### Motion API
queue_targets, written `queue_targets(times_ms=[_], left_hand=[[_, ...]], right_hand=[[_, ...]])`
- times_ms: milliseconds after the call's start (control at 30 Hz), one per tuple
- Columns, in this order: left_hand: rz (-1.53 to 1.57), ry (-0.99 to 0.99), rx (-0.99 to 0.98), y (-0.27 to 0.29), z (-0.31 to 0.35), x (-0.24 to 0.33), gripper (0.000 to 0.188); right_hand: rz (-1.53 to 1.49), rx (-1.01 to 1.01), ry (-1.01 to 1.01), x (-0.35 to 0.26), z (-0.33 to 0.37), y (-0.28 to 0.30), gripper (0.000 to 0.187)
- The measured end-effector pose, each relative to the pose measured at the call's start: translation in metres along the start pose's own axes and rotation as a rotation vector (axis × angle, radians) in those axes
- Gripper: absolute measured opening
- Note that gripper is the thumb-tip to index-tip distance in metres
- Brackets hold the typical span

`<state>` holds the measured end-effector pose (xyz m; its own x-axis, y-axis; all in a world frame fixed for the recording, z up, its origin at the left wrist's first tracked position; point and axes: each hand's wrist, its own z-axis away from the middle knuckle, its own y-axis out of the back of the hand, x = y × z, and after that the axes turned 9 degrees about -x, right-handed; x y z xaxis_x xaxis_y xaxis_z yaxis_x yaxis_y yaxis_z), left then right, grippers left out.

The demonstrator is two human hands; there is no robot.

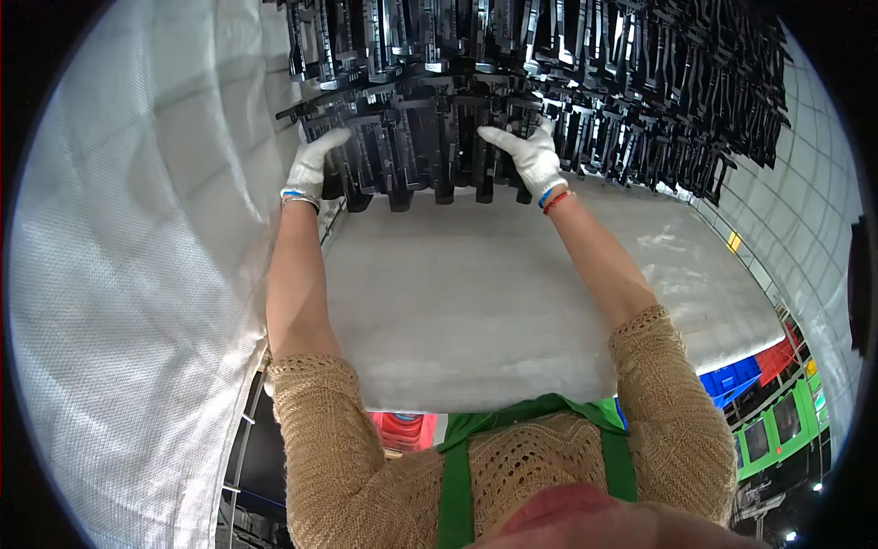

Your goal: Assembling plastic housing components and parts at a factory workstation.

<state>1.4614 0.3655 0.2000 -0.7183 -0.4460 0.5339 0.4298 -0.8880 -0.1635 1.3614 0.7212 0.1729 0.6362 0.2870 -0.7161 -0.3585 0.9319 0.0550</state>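
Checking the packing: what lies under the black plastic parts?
A white woven liner lies under the black plastic parts; both gloved hands, left hand and right hand, touch them. Beneath the pile is hidden.

white knit gloves, tan sleeves (green apron straps)

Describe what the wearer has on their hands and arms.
Both the left hand and right hand wear white knit gloves with blue-trimmed cuffs; a red band shows at the right wrist. Tan open-knit sleeves are pushed up to the elbows, leaving the forearms uncovered. Green apron straps cross the chest.

Both arms outstretched, gloved left hand [313, 165] and right hand [530, 157] (fingers extended) forward.
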Motion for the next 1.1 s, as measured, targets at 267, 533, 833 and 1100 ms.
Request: queue_targets(times_ms=[267,533,833,1100], left_hand=[[-0.184,-0.072,0.14,0.052,-0.033,-0.019,0.061],[-0.771,-0.249,0.54,-0.032,-0.019,-0.01,0.094],[-0.909,-0.234,0.614,-0.059,0.032,0.013,0.117],[-1.09,0.054,0.709,-0.105,0.02,0.012,0.166]], right_hand=[[-0.063,-0.043,0.048,0.003,-0.009,-0.017,0.085],[0.172,0.149,0.022,0.004,-0.016,0.002,0.105],[0.434,0.102,-0.101,-0.046,0.005,-0.008,0.136],[0.501,0.267,0.092,-0.032,0.01,-0.023,0.111]])
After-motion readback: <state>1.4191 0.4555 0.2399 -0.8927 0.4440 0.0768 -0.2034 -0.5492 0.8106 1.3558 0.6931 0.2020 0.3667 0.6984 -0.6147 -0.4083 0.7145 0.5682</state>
